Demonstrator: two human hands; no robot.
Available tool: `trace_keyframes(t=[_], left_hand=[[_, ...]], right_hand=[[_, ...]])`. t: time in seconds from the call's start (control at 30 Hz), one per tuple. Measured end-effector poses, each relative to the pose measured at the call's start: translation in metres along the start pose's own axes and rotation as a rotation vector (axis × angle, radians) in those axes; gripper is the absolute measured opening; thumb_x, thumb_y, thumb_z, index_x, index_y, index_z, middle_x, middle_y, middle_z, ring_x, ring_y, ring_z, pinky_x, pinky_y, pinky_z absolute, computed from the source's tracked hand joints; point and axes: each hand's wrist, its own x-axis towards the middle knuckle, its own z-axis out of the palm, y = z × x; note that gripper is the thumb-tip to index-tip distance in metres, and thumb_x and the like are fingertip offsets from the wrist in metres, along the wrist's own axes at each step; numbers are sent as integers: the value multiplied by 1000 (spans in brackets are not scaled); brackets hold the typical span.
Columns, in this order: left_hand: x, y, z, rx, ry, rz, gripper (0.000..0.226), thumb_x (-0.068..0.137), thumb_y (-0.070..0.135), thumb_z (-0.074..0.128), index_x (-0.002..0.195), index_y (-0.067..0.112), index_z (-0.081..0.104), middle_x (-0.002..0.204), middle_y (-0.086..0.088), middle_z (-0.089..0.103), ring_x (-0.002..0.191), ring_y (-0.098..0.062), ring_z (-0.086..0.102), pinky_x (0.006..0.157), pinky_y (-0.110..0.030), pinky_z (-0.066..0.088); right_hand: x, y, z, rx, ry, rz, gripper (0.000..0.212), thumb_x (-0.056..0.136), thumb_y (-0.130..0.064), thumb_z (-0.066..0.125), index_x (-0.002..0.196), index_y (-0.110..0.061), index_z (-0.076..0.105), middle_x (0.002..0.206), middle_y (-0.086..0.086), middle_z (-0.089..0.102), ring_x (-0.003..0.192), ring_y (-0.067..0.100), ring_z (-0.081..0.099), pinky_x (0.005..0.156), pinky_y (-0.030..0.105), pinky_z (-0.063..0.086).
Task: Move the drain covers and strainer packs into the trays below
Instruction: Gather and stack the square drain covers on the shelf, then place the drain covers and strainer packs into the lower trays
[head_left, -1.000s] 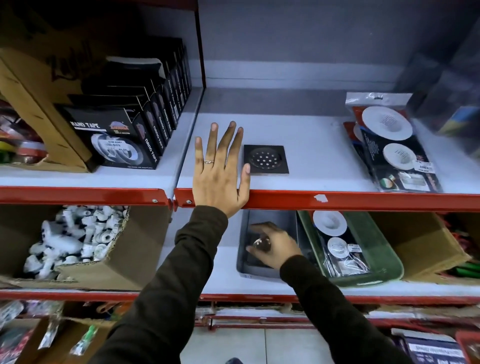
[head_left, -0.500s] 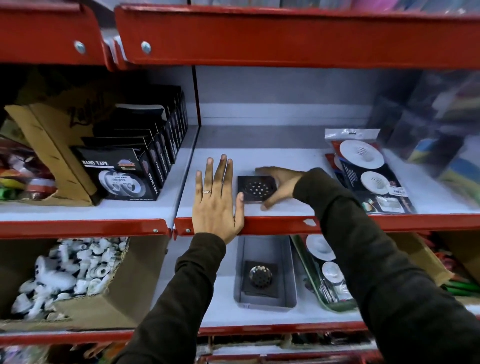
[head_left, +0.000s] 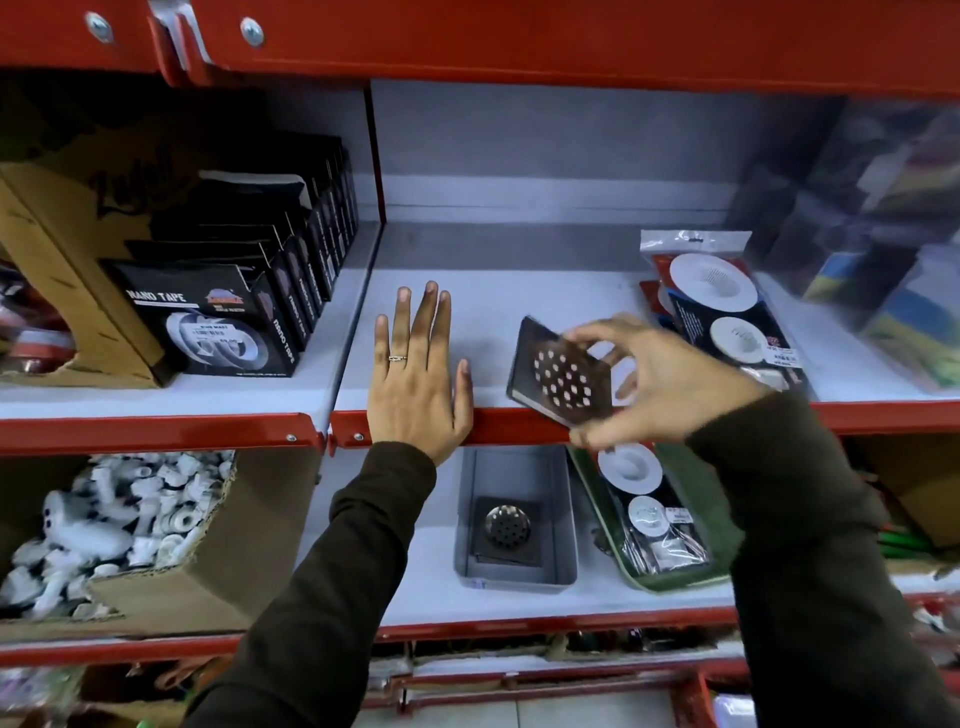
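My right hand (head_left: 660, 384) grips a dark square drain cover (head_left: 558, 374) with round holes, tilted up above the front edge of the upper shelf. My left hand (head_left: 418, 379) lies flat and open on that shelf's edge, a ring on one finger. On the shelf below, a grey tray (head_left: 566, 499) holds another drain cover (head_left: 506, 527). Beside it a green tray (head_left: 722, 519) holds a strainer pack (head_left: 649, 509). More strainer packs (head_left: 722, 312) lie on the upper shelf at the right.
Black nano tape boxes (head_left: 218, 322) stand on the upper shelf at the left beside a brown carton (head_left: 57, 244). A cardboard box of white plastic fittings (head_left: 104, 525) sits below them. Clear-wrapped goods (head_left: 883, 260) fill the far right. A red shelf beam (head_left: 519, 41) runs overhead.
My right hand rose from the grey tray to the upper shelf, took hold of the drain cover there and lifted it off, tilted. My left hand stayed put.
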Motion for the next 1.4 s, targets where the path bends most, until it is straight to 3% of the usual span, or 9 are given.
trace_keyframes(t=[0.17, 0.27, 0.4, 0.73, 0.9, 1.1, 1.23, 1.33, 1.4], left_hand=[[1, 0, 1, 24, 10, 5, 70, 96, 36, 28, 158, 8, 11, 167, -9, 8, 155, -31, 5, 126, -49, 7], [0, 0, 1, 24, 18, 12, 70, 96, 36, 28, 157, 7, 12, 167, -10, 9, 155, -32, 7, 126, -50, 9], [1, 0, 2, 15, 16, 5, 70, 96, 36, 26, 157, 7, 11, 167, -9, 9, 155, -31, 5, 126, -51, 11], [2, 0, 3, 41, 25, 13, 70, 93, 35, 30, 157, 9, 17, 166, -8, 14, 155, -31, 8, 126, -52, 8], [0, 3, -1, -14, 1, 0, 69, 94, 37, 34, 156, 11, 21, 165, -6, 20, 155, -29, 7, 125, -51, 12], [-7, 36, -16, -506, -56, -221, 89, 88, 69, 39, 157, 25, 4, 163, 3, 25, 153, -18, 20, 107, -47, 47], [-2, 116, -15, -715, -142, -208, 81, 91, 63, 43, 157, 28, 11, 164, 3, 22, 155, -17, 9, 123, -46, 24], [11, 188, -8, -683, -331, -169, 71, 97, 57, 37, 156, 20, 23, 164, -2, 22, 155, -25, 3, 126, -44, 13], [22, 226, -2, -556, -468, -179, 67, 99, 55, 29, 154, 16, 29, 164, -6, 23, 154, -31, 6, 126, -45, 9]], right_hand=[[-33, 19, 73, -199, -364, 39, 66, 36, -54, 78, 96, -31, 63, 100, -7, 58, 92, 10, 58, 85, 34, 55], [2, 66, 138, -276, -475, 166, 70, 46, -55, 81, 108, -28, 62, 108, 1, 55, 100, 20, 57, 92, 35, 52], [54, 117, 203, -294, -428, 283, 81, 55, -53, 82, 123, -17, 57, 125, 9, 62, 113, 28, 59, 99, 35, 49], [71, 147, 253, -283, -269, 258, 105, 68, -46, 77, 152, -23, 18, 160, 4, 22, 145, 28, 29, 114, 45, 35], [29, 122, 212, -186, 50, 84, 50, 74, -66, 58, 113, -36, 62, 103, -11, 73, 94, 13, 70, 83, 30, 57], [-24, 97, 133, 36, 565, -226, 37, 79, -56, 66, 64, -22, 66, 54, -10, 61, 51, 2, 54, 56, 22, 50], [-39, 107, 39, 135, 806, -356, 23, 87, -37, 65, 79, -17, 71, 77, -6, 71, 74, 12, 64, 75, 31, 51], [-37, 148, -19, -60, 889, 47, 37, 92, -40, 49, 123, -22, 62, 124, 4, 67, 122, 23, 55, 109, 46, 31], [-34, 181, -46, -126, 702, 419, 55, 94, -40, 41, 144, -15, 40, 146, 12, 49, 143, 27, 33, 117, 53, 10]])
